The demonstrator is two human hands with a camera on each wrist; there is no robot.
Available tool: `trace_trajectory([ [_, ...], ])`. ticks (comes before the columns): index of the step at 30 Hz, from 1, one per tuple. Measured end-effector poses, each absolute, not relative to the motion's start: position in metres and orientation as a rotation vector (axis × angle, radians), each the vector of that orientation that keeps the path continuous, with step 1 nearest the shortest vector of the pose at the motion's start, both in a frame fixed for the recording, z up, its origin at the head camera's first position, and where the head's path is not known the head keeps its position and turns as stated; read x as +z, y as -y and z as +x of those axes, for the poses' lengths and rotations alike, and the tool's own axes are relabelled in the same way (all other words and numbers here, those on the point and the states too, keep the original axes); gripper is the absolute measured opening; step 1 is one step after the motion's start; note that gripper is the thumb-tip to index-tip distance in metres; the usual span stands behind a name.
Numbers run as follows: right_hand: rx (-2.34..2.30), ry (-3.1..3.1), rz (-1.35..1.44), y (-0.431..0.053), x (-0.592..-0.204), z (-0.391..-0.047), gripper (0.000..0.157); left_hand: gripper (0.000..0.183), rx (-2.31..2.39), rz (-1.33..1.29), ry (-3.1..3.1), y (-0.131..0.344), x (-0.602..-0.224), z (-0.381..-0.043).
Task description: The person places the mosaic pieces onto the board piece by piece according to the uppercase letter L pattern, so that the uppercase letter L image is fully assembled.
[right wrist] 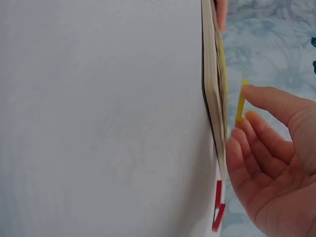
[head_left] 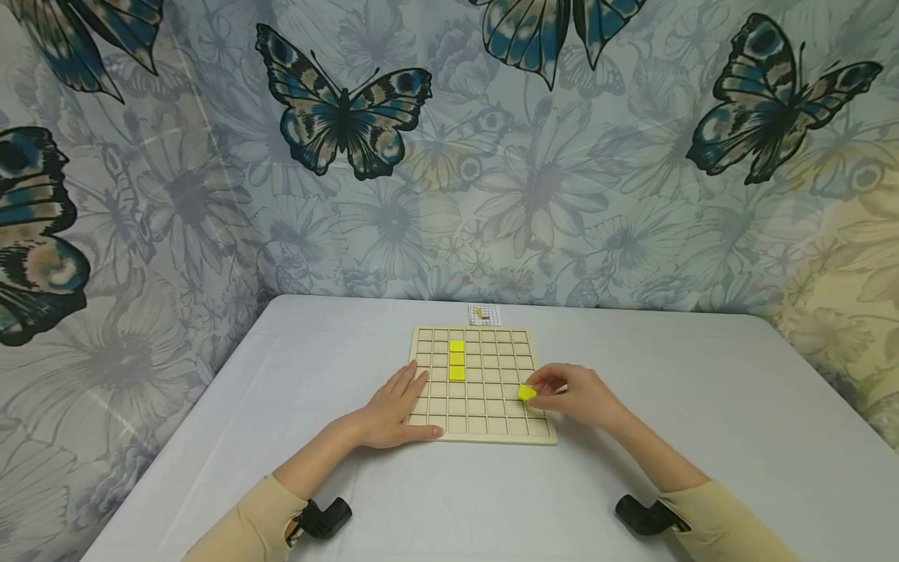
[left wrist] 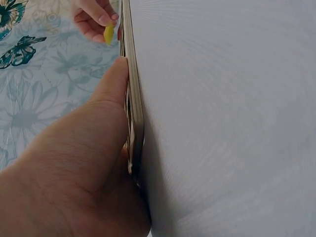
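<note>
A pale wooden grid board [head_left: 485,439] lies on the white-covered table. Three yellow square tiles [head_left: 456,359] form a column in its upper left part. My left hand [head_left: 390,407] rests along the board's left side, fingers straight and spread, thumb over the front edge; in the left wrist view that thumb [left wrist: 112,81] lies against the board's rim. Over the right side of the board, my right hand [head_left: 577,396] pinches another yellow tile [head_left: 527,393] between thumb and fingertips. The right wrist view shows this tile [right wrist: 241,101] edge-on, held just above the board.
Behind the board lies a small card [head_left: 485,314] printed with a grid and coloured squares. Red pieces [right wrist: 218,205] show past the board's edge in the right wrist view. Butterfly-patterned cloth [head_left: 548,195] hangs behind the table. Each wrist carries a black camera [head_left: 326,518].
</note>
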State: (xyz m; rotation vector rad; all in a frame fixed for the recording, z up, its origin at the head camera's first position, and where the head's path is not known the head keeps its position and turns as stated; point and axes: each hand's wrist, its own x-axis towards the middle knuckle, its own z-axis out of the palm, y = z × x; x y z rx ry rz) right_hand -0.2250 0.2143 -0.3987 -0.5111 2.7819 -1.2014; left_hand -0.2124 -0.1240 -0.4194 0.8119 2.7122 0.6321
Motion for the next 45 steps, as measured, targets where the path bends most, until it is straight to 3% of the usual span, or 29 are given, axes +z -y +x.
trace_trajectory([
  [45, -1.084, -2.718, -0.867, -0.126, -0.404, -0.246, 0.014, 0.097, 0.622, 0.793, -2.719, 0.125, -0.422, -0.214],
])
